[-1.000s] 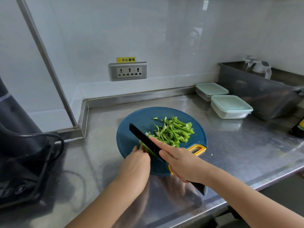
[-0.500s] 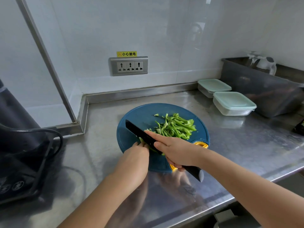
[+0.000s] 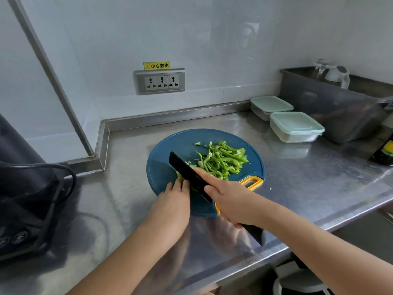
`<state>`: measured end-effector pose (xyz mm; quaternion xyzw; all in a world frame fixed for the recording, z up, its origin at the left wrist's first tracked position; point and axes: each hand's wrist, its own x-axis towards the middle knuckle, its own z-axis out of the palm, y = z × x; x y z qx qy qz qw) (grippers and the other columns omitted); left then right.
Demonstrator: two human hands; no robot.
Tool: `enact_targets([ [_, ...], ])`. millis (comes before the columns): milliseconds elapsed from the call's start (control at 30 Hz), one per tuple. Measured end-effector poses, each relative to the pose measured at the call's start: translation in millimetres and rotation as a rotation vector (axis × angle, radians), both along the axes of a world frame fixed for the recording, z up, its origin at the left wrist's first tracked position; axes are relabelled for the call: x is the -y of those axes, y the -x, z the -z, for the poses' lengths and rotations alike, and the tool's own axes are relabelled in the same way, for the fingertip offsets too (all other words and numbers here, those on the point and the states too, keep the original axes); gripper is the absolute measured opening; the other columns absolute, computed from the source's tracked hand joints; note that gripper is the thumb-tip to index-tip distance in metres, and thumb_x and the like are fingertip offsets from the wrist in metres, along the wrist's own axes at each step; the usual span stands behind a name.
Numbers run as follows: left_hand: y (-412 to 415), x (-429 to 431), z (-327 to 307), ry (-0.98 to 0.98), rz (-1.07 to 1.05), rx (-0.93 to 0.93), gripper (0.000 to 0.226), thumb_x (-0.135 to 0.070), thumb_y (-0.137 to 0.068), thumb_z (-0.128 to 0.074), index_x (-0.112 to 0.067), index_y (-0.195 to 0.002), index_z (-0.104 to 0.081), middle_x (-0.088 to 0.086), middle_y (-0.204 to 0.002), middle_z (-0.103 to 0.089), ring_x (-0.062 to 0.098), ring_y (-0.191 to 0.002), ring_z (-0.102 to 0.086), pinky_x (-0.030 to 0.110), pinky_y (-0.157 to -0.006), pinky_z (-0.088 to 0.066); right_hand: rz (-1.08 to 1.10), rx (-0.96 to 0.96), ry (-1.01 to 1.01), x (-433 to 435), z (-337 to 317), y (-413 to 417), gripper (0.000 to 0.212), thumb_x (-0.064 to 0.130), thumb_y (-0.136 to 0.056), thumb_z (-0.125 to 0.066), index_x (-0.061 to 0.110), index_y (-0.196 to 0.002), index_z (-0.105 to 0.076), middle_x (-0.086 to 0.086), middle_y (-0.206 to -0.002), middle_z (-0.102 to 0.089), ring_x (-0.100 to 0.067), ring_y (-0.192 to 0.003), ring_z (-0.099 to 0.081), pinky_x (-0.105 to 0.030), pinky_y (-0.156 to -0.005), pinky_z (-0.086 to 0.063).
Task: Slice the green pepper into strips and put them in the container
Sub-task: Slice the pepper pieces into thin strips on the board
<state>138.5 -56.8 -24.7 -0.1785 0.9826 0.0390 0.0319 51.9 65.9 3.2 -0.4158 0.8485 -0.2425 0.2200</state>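
Head view: both my hands work at the pepper on the blue board.
My right hand wraps closed round the black knife, forefinger along its spine. My left hand, just beside the blade, curls its fingers onto the uncut pepper piece. Beyond the blade lie the cut strips, with the lidded container well to its right.
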Motion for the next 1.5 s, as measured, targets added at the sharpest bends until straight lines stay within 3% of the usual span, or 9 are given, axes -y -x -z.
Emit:
enact_targets([
  [133, 1, 0, -4, -0.004, -0.006, 0.052, 0.063, -0.006, -0.094, -0.035, -0.007, -0.150, -0.007, 0.007, -0.155, -0.018, 0.024, -0.137, -0.028, 0.032, -0.106, -0.034, -0.051, -0.258, -0.083, 9, 10, -15, 0.052, 0.029, -0.104, -0.025, 0.045, -0.148, -0.004, 0.000, -0.070, -0.048, -0.014, -0.052, -0.042, -0.021, -0.044, -0.031],
  [233, 3, 0, -7, -0.032, -0.021, 0.095, 0.067, -0.009, -0.096, -0.037, -0.006, -0.150, 0.002, 0.007, -0.157, -0.013, 0.025, -0.140, -0.024, 0.032, -0.107, -0.033, -0.023, -0.366, -0.143, 17, 19, -26, 0.057, 0.024, -0.104, -0.025, 0.043, -0.148, 0.005, -0.008, -0.085, -0.056, -0.022, -0.055, -0.042, -0.036, -0.052, -0.043],
  [400, 1, 2, -8, -0.028, -0.007, 0.087, 0.063, -0.007, -0.096, -0.034, -0.007, -0.151, -0.004, 0.008, -0.156, -0.016, 0.025, -0.140, -0.026, 0.031, -0.108, -0.032, 0.030, -0.303, -0.066, 20, 14, -24, 0.055, 0.027, -0.104, -0.025, 0.043, -0.149, 0.002, -0.007, -0.078, -0.049, -0.023, -0.061, -0.047, -0.034, -0.062, -0.045],
  [600, -8, 14, -12, 0.002, 0.126, 0.062, 0.061, -0.006, -0.095, -0.038, -0.012, -0.151, -0.014, 0.005, -0.154, -0.024, 0.023, -0.131, -0.036, 0.032, -0.103, -0.036, 0.093, -0.034, 0.040, 7, 3, 2, 0.047, 0.034, -0.104, -0.027, 0.053, -0.145, -0.016, 0.007, -0.061, -0.046, -0.003, -0.039, -0.045, -0.013, -0.041, -0.035],
  [733, -10, 23, -17, -0.033, 0.151, 0.068, 0.058, -0.006, -0.097, -0.034, -0.015, -0.151, -0.016, 0.003, -0.149, -0.033, 0.023, -0.123, -0.043, 0.032, -0.100, -0.039, 0.124, 0.190, 0.101, 1, -2, 1, 0.044, 0.035, -0.103, -0.030, 0.060, -0.139, -0.023, 0.000, -0.053, -0.049, -0.011, -0.037, -0.044, -0.024, -0.040, -0.045],
  [833, -12, 26, -23, -0.039, 0.162, 0.068, 0.056, -0.007, -0.099, -0.031, -0.019, -0.151, -0.017, 0.001, -0.146, -0.038, 0.023, -0.122, -0.044, 0.031, -0.098, -0.038, 0.103, 0.191, 0.119, 0, -3, -2, 0.045, 0.034, -0.103, -0.030, 0.061, -0.139, -0.023, -0.001, -0.049, -0.049, -0.014, -0.038, -0.044, -0.028, -0.042, -0.048],
  [1067, -11, 27, -23, -0.047, 0.159, 0.140, 0.055, -0.011, -0.101, -0.029, -0.017, -0.153, -0.010, -0.001, -0.158, -0.016, 0.022, -0.135, -0.033, 0.030, -0.108, -0.031, 0.103, 0.215, 0.146, -1, -8, -5, 0.044, 0.035, -0.103, -0.030, 0.061, -0.138, -0.023, -0.003, -0.053, -0.049, -0.014, -0.039, -0.043, -0.024, -0.038, -0.042],
  [1300, -13, 27, -19, -0.057, 0.145, 0.120, 0.060, -0.008, -0.097, -0.034, -0.020, -0.152, -0.013, 0.006, -0.135, -0.043, 0.023, -0.116, -0.047, 0.035, -0.097, -0.043, 0.085, 0.211, 0.108, 1, -7, -12, 0.043, 0.036, -0.103, -0.030, 0.063, -0.137, -0.024, -0.004, -0.058, -0.049, -0.016, -0.047, -0.044, -0.021, -0.039, -0.040],
  [1500, -13, 26, -21, -0.045, 0.162, 0.137, 0.060, -0.007, -0.098, -0.032, -0.017, -0.153, -0.008, 0.000, -0.155, -0.024, 0.022, -0.129, -0.037, 0.033, -0.104, -0.038, 0.044, 0.170, 0.118, -3, -11, -8, 0.044, 0.036, -0.103, -0.031, 0.063, -0.137, -0.025, -0.003, -0.055, -0.048, -0.011, -0.038, -0.041, -0.024, -0.039, -0.041],
])
